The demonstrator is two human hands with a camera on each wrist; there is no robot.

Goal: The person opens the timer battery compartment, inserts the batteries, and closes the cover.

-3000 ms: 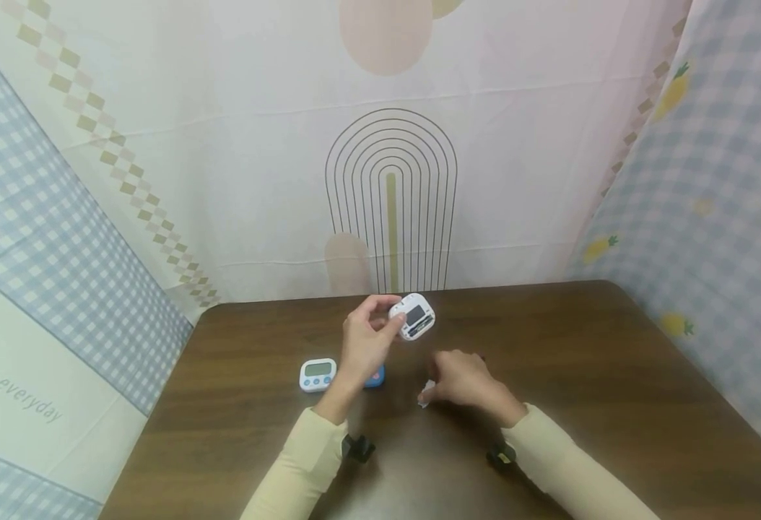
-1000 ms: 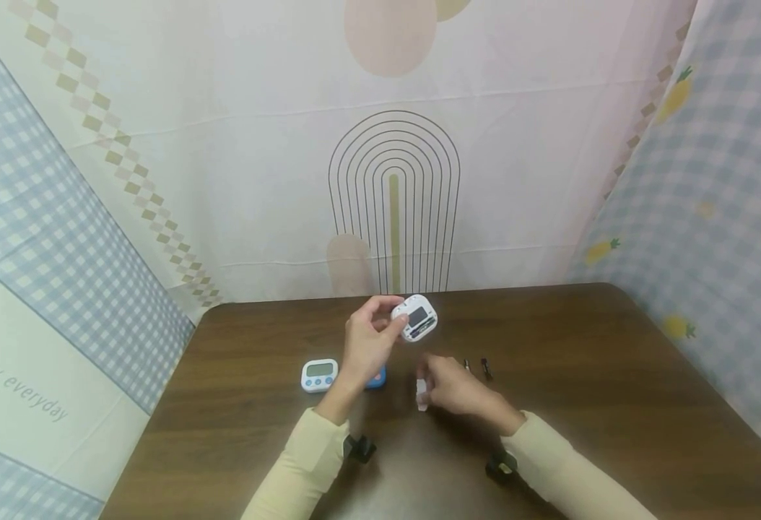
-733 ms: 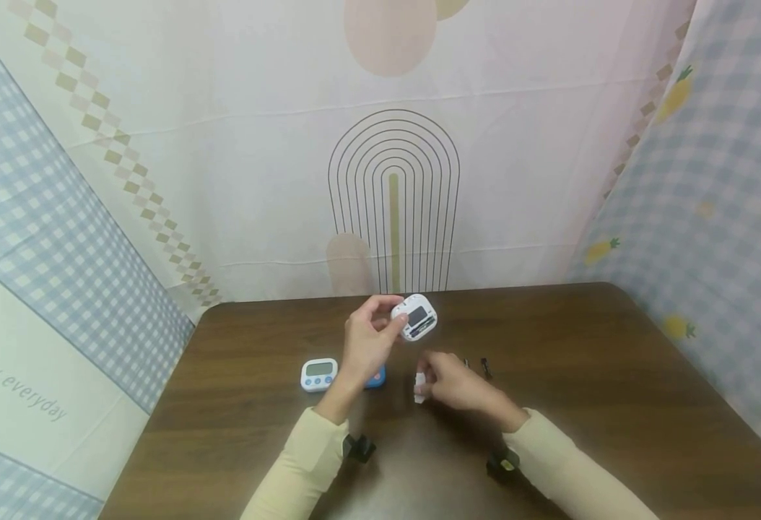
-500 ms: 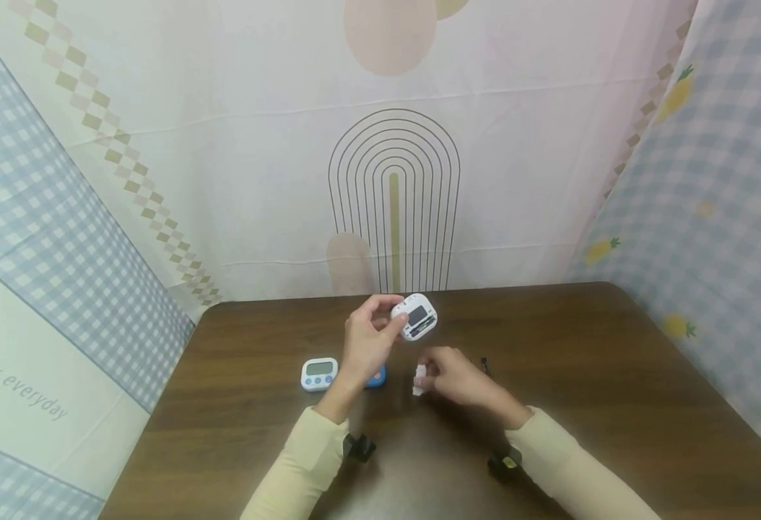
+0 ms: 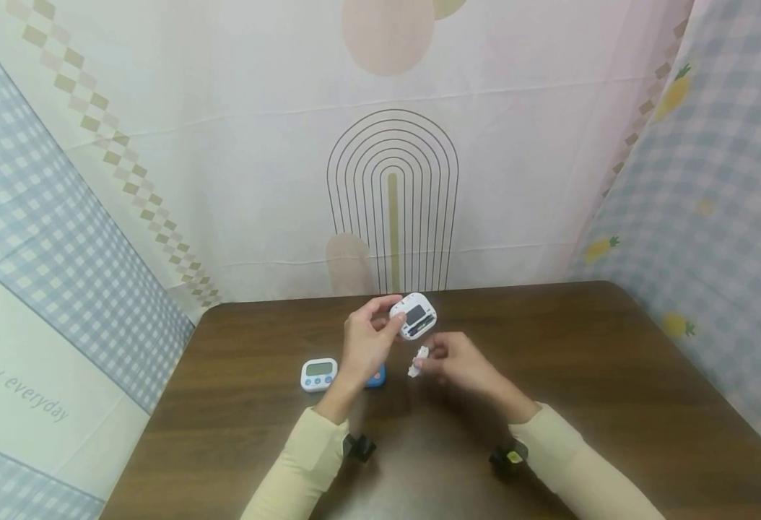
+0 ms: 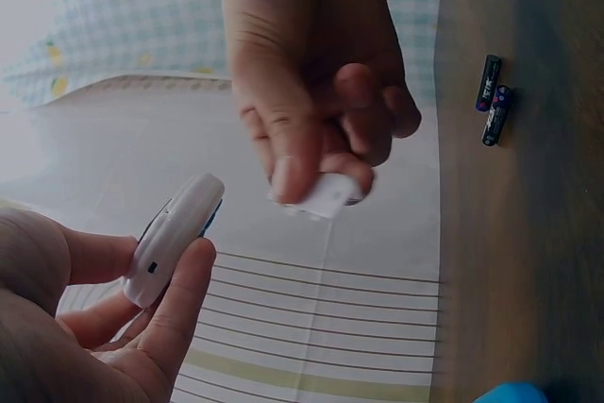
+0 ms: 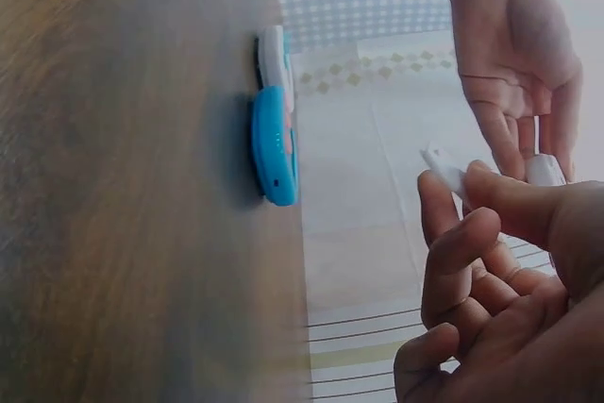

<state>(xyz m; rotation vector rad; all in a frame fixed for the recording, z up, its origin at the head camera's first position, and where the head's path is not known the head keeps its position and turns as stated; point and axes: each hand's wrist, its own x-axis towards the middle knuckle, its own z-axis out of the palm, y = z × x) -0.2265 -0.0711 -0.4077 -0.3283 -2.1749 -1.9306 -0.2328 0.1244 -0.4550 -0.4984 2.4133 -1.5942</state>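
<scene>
**Light digital timer (image 5: 406, 332), best held by its rim**

Probably light, stiff and slightly slick, it suits a rim hold clear of the open battery slot (image 5: 422, 326). The left hand (image 5: 362, 345) pinches it above the counter (image 5: 237, 448). Near but apart from it, the right hand (image 5: 463, 366) pinches the battery cover (image 5: 414, 370), whose thin tabs might snap.
</scene>
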